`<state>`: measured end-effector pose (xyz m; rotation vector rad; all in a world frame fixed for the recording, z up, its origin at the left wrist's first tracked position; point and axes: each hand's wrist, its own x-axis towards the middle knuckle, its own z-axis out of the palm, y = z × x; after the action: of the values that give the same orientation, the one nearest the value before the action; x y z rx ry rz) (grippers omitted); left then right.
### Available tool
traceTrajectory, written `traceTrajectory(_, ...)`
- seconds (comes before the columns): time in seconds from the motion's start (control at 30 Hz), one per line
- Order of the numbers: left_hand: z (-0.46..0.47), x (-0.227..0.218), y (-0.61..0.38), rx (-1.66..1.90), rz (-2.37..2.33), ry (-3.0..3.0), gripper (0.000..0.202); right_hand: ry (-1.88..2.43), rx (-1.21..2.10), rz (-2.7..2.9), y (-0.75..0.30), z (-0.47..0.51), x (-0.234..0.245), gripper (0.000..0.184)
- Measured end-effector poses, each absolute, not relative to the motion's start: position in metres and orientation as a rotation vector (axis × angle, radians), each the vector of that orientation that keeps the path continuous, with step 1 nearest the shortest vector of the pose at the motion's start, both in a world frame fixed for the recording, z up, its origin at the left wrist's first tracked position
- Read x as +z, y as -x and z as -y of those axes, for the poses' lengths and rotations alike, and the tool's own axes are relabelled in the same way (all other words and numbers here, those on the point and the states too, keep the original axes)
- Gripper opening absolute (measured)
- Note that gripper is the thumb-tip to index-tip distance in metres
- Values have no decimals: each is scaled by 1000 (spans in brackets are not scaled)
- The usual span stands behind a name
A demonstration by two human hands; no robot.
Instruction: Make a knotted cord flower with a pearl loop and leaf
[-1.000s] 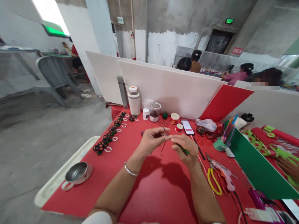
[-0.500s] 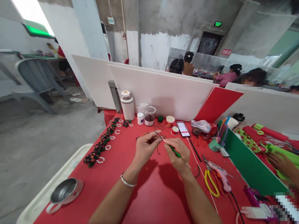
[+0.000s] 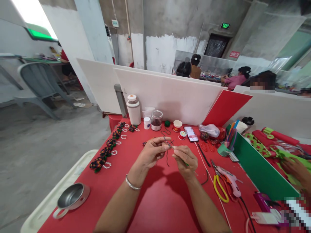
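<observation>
My left hand (image 3: 152,152) pinches a thin dark cord (image 3: 167,154) whose loose end dangles toward the red table (image 3: 155,200). A silver bangle sits on that wrist. My right hand (image 3: 186,158) is closed round a thin green-handled tool (image 3: 186,164), its tip meeting the cord between both hands. The two hands nearly touch above the table's middle.
A row of dark braided pieces with bead rings (image 3: 107,152) lies at left, a metal cup (image 3: 71,196) at the near left corner. A white flask (image 3: 133,110), jars, spools and a phone (image 3: 190,133) stand at the back. Yellow-handled pliers (image 3: 220,187) and a glue gun (image 3: 230,183) lie right. Another person's hand (image 3: 295,168) works beyond the green divider.
The view has shifted slightly. My hands have drawn a little closer together, and the tool's tip now sits against the cord.
</observation>
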<state>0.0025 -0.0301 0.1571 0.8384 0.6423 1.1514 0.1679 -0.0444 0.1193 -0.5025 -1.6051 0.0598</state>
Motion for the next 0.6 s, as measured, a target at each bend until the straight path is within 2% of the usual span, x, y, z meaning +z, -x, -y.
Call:
traceTrajectory(0.17,29,156,0,1093,-644,-881,47,508,259,1701,-188,44,124,28)
traceTrajectory(0.43,25,154,6,1006,-713,-895,46,481,336,1834,-206,44,142,40)
traceTrajectory(0.6,22,152,10,981,-716,-888,41,479,473,1862,-216,39,145,31)
